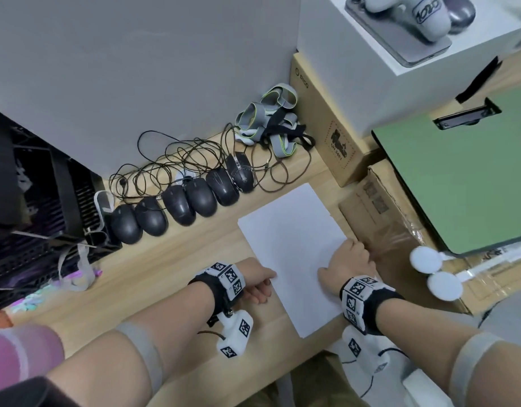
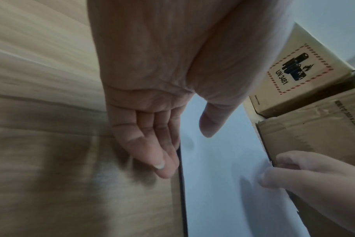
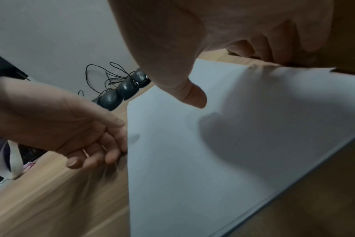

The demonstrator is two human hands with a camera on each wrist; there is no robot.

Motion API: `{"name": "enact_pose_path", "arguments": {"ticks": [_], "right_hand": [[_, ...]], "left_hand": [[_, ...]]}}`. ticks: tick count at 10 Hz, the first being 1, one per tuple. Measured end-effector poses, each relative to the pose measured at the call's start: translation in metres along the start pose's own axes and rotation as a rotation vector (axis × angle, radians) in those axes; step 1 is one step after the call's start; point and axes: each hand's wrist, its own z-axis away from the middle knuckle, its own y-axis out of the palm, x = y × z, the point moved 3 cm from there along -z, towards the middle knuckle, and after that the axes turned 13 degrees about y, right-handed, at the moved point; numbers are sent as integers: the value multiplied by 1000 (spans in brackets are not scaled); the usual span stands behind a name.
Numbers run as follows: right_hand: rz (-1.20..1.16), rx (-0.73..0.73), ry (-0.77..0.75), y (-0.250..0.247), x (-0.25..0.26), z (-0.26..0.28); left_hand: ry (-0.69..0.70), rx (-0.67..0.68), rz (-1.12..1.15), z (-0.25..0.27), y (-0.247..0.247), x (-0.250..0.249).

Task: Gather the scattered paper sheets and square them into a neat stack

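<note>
A stack of white paper sheets (image 1: pixel 288 245) lies on the wooden desk (image 1: pixel 165 268), with its edges lined up. My left hand (image 1: pixel 259 284) has its straight fingers (image 2: pixel 152 144) pressed against the stack's left long edge, and its thumb hovers above the top sheet (image 2: pixel 223 176). My right hand (image 1: pixel 344 259) is at the right long edge, fingers (image 3: pixel 263 48) bent down between the stack (image 3: pixel 192 160) and a cardboard box. Its thumb (image 3: pixel 192 94) floats just above the paper, casting a shadow. From the left wrist, my right hand (image 2: pixel 304 176) shows at that edge.
A taped flat cardboard box (image 1: pixel 379 207) touches the stack's right side, and a box with a battery label (image 1: pixel 338 142) stands behind. A green board (image 1: pixel 464 171) lies at the right. Several black mice (image 1: pixel 180 204) with tangled cables line the back; a black rack (image 1: pixel 33 201) fills the left.
</note>
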Motion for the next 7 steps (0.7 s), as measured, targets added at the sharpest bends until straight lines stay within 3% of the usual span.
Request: {"name": "enact_pose_path", "arguments": {"ticks": [5,6,7], "right_hand": [[-23,-9,-242,-8,17,11],[-87,47,-311,-14,31,22],[-169,90,-424,-32,61,39]], "left_hand": [[21,-19,5,12,-6,-10],[38,-52,26,29,-23,-4],[111,-178,73,63,-55,-2]]}}
